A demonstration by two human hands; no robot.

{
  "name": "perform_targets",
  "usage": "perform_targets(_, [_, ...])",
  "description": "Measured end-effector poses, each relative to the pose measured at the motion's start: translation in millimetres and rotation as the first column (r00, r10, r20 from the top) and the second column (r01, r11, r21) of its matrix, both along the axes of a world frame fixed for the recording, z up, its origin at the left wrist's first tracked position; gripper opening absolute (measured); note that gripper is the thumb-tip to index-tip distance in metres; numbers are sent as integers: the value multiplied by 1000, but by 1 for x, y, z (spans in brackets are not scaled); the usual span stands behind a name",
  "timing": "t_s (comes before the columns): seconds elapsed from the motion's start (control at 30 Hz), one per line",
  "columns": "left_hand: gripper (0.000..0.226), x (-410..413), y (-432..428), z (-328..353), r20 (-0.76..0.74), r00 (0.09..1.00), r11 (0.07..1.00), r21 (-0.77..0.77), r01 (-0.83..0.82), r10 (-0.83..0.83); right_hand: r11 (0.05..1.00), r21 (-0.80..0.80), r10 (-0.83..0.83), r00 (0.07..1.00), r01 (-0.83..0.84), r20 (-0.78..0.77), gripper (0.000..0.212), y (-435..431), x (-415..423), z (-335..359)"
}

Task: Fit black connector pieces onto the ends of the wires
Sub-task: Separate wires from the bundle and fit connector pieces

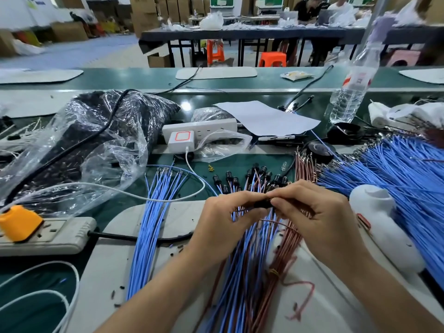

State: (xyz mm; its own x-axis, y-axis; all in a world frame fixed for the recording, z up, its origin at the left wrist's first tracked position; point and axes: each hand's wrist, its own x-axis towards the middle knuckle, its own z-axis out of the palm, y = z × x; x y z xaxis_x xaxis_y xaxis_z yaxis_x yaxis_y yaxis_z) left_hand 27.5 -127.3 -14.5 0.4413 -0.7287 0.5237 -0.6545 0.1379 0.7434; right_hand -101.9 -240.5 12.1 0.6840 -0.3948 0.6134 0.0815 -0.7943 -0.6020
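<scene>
Close to us, a bunch of blue and brown wires (242, 280) lies on a pale mat (115, 265). Over it our left hand (225, 212) and our right hand (312, 212) meet, both pinching one small black connector piece (263, 204) between thumb and curled fingertips. Just past our hands we see more black pieces (254, 177) already on wire ends, with a big pile of blue wires (396, 169) to the right, and farther back sit a clear bag of dark bits (101, 131), a sheet of paper (266, 116) and a water bottle (353, 85).
</scene>
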Motion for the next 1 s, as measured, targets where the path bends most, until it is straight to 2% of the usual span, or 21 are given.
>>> perform_targets(0.17, [25,1,0,0,14,1000,1000,22,-19,19,999,-29,-24,998,22,-58,14,-1,1,-2])
perform_targets(0.23, [23,1,0,0,17,1000,999,31,-18,17,984,178,16,997,-3,-69,14,-2,1,-2])
perform_targets(0.3, [21,1,1,0,4,1000,999,36,-10,10,890,450,87,996,-69,-21,10,-3,2,-1])
perform_targets(0.33, [21,1,1,1,-2,1000,999,38,-5,6,852,516,98,995,-85,2,8,-3,2,-1])
perform_targets(0.5, [19,2,2,3,-37,999,999,44,28,-26,893,445,85,996,-69,-16,5,1,3,-4])
perform_targets(0.57, [19,1,2,3,-54,998,997,56,45,-42,885,462,79,997,-62,-18,9,0,2,-4])
perform_targets(0.7, [18,0,2,1,-42,997,995,81,64,-61,818,567,131,991,-95,-22,17,-5,4,-3])
perform_targets(0.87, [9,1,2,3,-220,969,990,60,127,-111,795,585,206,979,-160,-11,10,-4,2,-3])
perform_targets(1.0, [10,-3,2,4,-262,953,982,72,176,-152,659,727,255,967,-193,25,14,-6,1,-2])
